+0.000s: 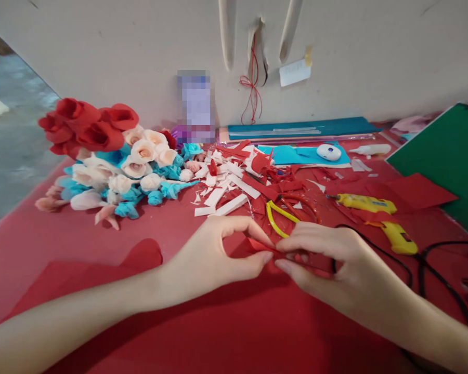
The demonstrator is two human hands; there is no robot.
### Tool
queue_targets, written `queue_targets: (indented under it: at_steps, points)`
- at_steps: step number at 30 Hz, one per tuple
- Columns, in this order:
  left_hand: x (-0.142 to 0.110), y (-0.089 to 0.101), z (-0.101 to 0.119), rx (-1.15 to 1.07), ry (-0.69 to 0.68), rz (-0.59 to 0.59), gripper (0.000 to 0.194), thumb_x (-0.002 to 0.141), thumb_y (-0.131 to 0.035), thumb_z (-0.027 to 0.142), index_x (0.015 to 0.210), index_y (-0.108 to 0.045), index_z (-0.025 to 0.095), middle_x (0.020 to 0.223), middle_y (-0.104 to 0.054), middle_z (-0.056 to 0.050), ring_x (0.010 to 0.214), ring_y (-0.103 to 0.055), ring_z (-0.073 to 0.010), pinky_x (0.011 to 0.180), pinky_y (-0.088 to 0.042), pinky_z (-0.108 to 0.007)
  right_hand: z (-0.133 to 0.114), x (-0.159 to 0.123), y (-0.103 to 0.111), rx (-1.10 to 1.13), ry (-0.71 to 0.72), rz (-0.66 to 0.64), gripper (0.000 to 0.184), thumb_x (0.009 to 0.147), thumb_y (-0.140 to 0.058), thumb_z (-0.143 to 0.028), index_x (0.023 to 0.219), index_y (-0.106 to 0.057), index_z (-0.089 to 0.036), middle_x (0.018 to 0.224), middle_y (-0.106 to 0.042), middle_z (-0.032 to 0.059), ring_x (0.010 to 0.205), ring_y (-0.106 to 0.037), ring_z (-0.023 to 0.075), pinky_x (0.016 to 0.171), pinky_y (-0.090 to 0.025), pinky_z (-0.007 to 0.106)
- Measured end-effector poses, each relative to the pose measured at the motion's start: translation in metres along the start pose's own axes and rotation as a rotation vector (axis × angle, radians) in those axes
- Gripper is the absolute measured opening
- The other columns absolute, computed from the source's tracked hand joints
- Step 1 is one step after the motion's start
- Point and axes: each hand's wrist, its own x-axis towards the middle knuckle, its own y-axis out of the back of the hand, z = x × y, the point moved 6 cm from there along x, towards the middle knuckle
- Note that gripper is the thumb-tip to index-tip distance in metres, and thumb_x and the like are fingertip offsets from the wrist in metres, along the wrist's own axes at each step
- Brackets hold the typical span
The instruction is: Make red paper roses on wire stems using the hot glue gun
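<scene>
Between both hands, above the red table, is a small piece of red paper (253, 245). My left hand (222, 254) pinches one side of it between thumb and forefinger. My right hand (331, 254) has thumb and fingers closed on the other side, close to the left fingertips. Much of the paper is hidden by the fingers. Just beyond my hands lie pliers or scissors with yellow handles (273, 221). Under my left forearm are red paper sheets (74, 272), one with a rounded edge.
Red, cream and blue paper flowers (144, 150) are piled at the left. Paper scraps (234, 187) lie mid-table. To the right are a yellow glue gun (400, 236) with black cable (448, 278), a green board (437, 150), and a white mouse-like device (328, 151) on blue paper.
</scene>
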Motion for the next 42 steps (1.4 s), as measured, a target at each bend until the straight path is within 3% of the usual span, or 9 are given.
queue_targets:
  at_steps: [8, 23, 32, 36, 39, 42]
  points:
    - [0.001, -0.004, -0.005, -0.008, 0.039, 0.022, 0.002, 0.070, -0.060, 0.016, 0.072, -0.059, 0.016, 0.069, -0.062, 0.002, 0.064, -0.055, -0.0094, 0.061, -0.043, -0.017, -0.003, -0.006, -0.006, -0.240, 0.142, 0.062, 0.012, 0.079, -0.050, -0.016, 0.070, -0.059, -0.017, 0.063, -0.056, 0.0010, 0.059, -0.045, 0.0113, 0.057, -0.035, 0.025]
    - [0.003, -0.004, 0.004, 0.147, -0.096, 0.011, 0.011, 0.069, -0.058, 0.015, 0.078, -0.064, 0.017, 0.078, -0.068, 0.000, 0.073, -0.061, -0.0136, 0.069, -0.047, -0.020, -0.002, -0.005, -0.006, -0.354, 0.188, -0.060, 0.014, 0.080, -0.049, -0.014, 0.071, -0.058, -0.017, 0.066, -0.057, -0.0012, 0.063, -0.044, 0.0121, 0.063, -0.031, 0.027]
    - [0.004, -0.011, -0.008, 0.006, 0.027, -0.049, 0.008, 0.068, -0.057, 0.011, 0.074, -0.060, 0.016, 0.073, -0.064, 0.002, 0.070, -0.058, -0.0105, 0.067, -0.045, -0.018, 0.001, -0.004, -0.007, -0.329, 0.207, -0.068, 0.015, 0.080, -0.049, -0.014, 0.069, -0.059, -0.016, 0.063, -0.055, -0.0004, 0.061, -0.042, 0.0117, 0.062, -0.031, 0.026]
    - [0.006, -0.019, -0.021, -0.142, 0.107, -0.083, 0.005, 0.070, -0.057, 0.011, 0.074, -0.058, 0.014, 0.075, -0.063, -0.001, 0.074, -0.057, -0.0116, 0.070, -0.046, -0.021, 0.006, 0.000, -0.007, -0.304, 0.205, -0.154, 0.017, 0.081, -0.050, -0.016, 0.067, -0.060, -0.016, 0.060, -0.054, -0.0003, 0.058, -0.043, 0.0106, 0.060, -0.032, 0.026]
    - [0.007, -0.026, -0.033, -0.323, 0.173, -0.095, 0.006, 0.074, -0.057, 0.018, 0.073, -0.054, 0.013, 0.073, -0.063, -0.003, 0.070, -0.060, -0.0123, 0.069, -0.047, -0.024, 0.010, 0.001, 0.007, -0.303, 0.158, -0.116, 0.013, 0.080, -0.054, -0.024, 0.074, -0.062, -0.017, 0.066, -0.058, 0.0008, 0.064, -0.049, 0.0120, 0.063, -0.036, 0.026]
    - [0.007, -0.030, -0.042, -0.392, 0.203, -0.076, 0.013, 0.075, -0.058, 0.024, 0.075, -0.052, 0.013, 0.071, -0.064, -0.003, 0.068, -0.061, -0.0125, 0.068, -0.048, -0.024, 0.027, -0.004, 0.040, -0.396, -0.002, 0.071, 0.021, 0.083, -0.050, -0.031, 0.071, -0.061, -0.018, 0.071, -0.062, 0.0023, 0.068, -0.055, 0.0138, 0.064, -0.041, 0.027]
